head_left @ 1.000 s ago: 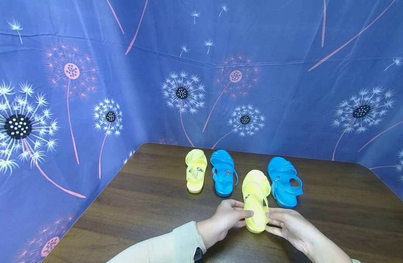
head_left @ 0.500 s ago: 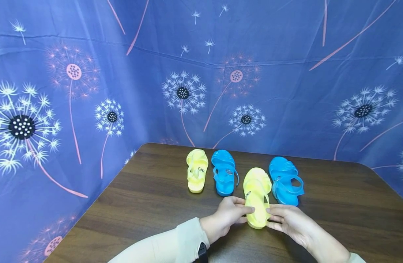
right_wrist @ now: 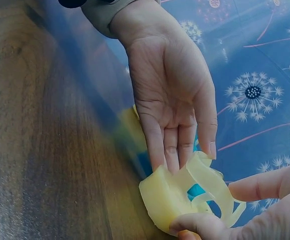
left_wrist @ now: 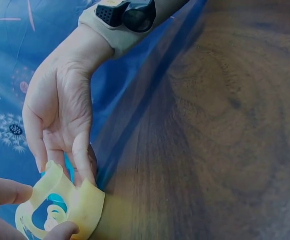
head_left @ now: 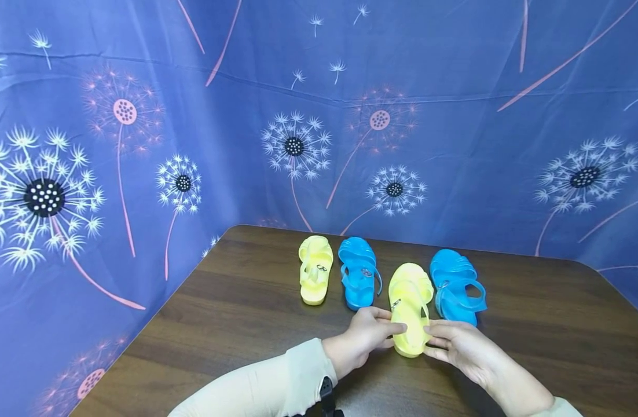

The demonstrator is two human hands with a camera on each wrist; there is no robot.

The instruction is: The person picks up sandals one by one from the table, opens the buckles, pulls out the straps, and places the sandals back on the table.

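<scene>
A yellow sandal (head_left: 410,330) is held by its heel end between both hands, its toe pointing to the back of the table. My left hand (head_left: 365,337) pinches the left edge, thumb on top of the insole and fingers at the side. On the opposite edge my right hand (head_left: 465,350) grips in the same way. Both wrist views catch the heel of the yellow sandal (left_wrist: 89,205) and its curved strap close up, with fingers on either side. A blue sandal (head_left: 449,266) lies just right of the held one, its heel close to my right fingers.
Another yellow sandal (head_left: 315,269) and a second blue sandal (head_left: 358,272) lie side by side farther back, toes away from me. The brown wooden table (head_left: 548,324) ends at a blue dandelion-print cloth (head_left: 454,145) hanging behind and on the left.
Both hands and the yellow sandal between them have moved slightly away from me. The view has shifted a little to the left. The other sandals look unmoved on the table.
</scene>
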